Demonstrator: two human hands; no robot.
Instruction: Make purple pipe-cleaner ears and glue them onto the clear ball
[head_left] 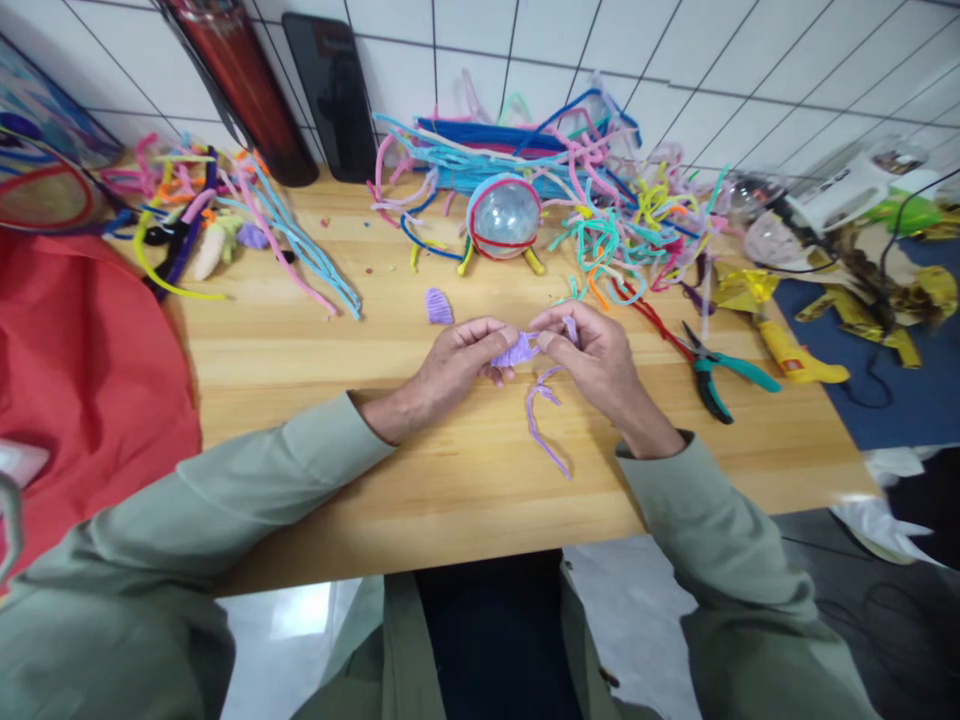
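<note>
My left hand (476, 350) pinches a purple pipe-cleaner piece (515, 352) bent into close rows. My right hand (589, 350) is closed on the other end of the same purple piece, its fingertips close to those of my left. Beneath my right hand a loose purple pipe cleaner (536, 425) trails over the wooden table (450, 500); whether it joins the held piece I cannot tell. A finished-looking flat purple piece (438, 306) with ridged rows lies just beyond my left hand.
Pliers (716, 370) with teal and black handles lie right of my hands, beside a yellow glue gun (799, 355). Behind stand a clear ball (504, 218) rimmed with pipe cleaners and a heap of coloured pipe cleaners (480, 150). A phone (330, 95) and red flask (247, 90) stand against the wall.
</note>
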